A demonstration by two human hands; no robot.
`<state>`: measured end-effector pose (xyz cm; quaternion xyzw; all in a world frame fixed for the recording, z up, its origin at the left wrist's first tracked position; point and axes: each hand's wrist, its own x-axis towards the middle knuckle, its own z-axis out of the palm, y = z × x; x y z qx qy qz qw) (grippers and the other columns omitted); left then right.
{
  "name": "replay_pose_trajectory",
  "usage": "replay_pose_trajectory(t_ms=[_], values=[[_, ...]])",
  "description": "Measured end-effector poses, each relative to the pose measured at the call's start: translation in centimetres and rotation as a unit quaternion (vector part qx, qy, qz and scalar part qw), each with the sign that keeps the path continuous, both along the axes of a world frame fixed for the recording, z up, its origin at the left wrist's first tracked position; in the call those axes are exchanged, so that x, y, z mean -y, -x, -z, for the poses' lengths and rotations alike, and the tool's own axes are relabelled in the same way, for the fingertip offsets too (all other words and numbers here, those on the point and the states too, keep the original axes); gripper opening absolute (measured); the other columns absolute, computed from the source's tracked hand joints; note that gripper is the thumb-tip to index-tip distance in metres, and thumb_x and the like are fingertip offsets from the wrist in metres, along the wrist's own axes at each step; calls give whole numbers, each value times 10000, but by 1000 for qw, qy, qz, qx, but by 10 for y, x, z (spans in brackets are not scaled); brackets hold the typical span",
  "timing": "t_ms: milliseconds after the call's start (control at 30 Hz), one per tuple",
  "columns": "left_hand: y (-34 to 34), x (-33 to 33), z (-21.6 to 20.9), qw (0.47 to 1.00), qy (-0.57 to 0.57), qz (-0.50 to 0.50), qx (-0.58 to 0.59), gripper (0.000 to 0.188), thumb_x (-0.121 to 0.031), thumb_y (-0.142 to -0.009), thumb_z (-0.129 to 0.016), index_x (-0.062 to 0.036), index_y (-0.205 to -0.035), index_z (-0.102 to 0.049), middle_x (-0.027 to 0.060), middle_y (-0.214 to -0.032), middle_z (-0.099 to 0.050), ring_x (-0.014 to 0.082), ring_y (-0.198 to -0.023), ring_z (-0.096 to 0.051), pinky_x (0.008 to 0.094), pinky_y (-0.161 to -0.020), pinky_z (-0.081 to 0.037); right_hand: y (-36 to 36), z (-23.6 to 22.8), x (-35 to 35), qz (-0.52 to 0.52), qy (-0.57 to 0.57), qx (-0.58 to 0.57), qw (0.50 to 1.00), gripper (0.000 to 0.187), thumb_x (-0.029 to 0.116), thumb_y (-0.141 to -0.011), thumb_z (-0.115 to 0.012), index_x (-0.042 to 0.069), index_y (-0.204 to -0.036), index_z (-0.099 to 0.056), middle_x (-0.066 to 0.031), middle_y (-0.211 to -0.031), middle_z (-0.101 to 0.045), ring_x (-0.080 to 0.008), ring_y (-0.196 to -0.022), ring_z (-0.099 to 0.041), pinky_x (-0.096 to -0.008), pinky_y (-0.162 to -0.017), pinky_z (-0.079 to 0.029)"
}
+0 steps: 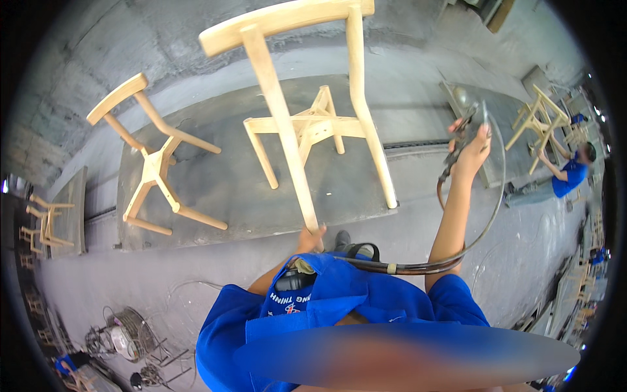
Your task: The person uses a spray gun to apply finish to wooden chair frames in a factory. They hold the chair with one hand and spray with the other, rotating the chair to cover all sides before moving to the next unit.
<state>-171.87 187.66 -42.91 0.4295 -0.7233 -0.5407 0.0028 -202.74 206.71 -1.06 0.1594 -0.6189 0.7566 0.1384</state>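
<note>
Here, a pale wooden chair frame [326, 127] stands upright on a dark worktable [261, 210], its backrest highest and its crossed seat supports bare. The left hand [308, 240] is clasped around the foot of the nearest leg, at the table's near edge. The right hand [477, 147], well apart from the left, is closed about a hose-fed gun [461, 136], raised off to the right of the frame and not touching it; whether a finger presses the trigger cannot be told.

The step in hand is judged to be the steadying or turning of the frame between passes of the gun. The next move would call for a firm left hold and for the gun to be brought leftward, its nozzle kept off the wood.

Edges: the near right leg ends close to the table's right corner, so a shift that way risks a foot slipping over. To the left, a second chair frame [157, 163] limits sliding, though bare tabletop lies between the two. On the right, a strip of floor [424, 179] gives the gun arm room; the hoses [418, 268] cross the chest and could snag. Farther right, a co-worker [568, 176] handles another frame [539, 124].
</note>
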Motion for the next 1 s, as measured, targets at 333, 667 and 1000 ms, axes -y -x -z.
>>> replay_pose_trajectory(t_ms=[333,667,1000], values=[[108,60,19,992,94,10,86,933,-498,-769,-825,0,-1393,-343,212,-1146,-692,382,-1107,-669,497,-919,-518,-90,91,-129,5,21,308,951,1049,909,-850,-190,-5,-1204,-563,-86,-790,-632,-198,-726,-657,-223,-439,-365],[234,149,-71,974,226,-29,20,854,-487,-896,-683,-25,-1504,-299,273,-1350,-582,405,-1248,-581,484,-1041,-453,-45,1,-147,-43,137,88,986,1233,1006,-715,-196,-90,-1148,-561,-151,-772,-571,-274,-688,-593,-238,-405,-345],[140,63,-24,957,54,278,-67,234,-293,-971,-635,-88,-1080,-661,49,-943,-693,189,-910,-644,363,-850,-509,79,-10,-205,-185,88,185,961,1114,903,-854,-183,-98,-1174,-554,-103,-757,-526,-211,-694,-556,-208,-402,-320]])
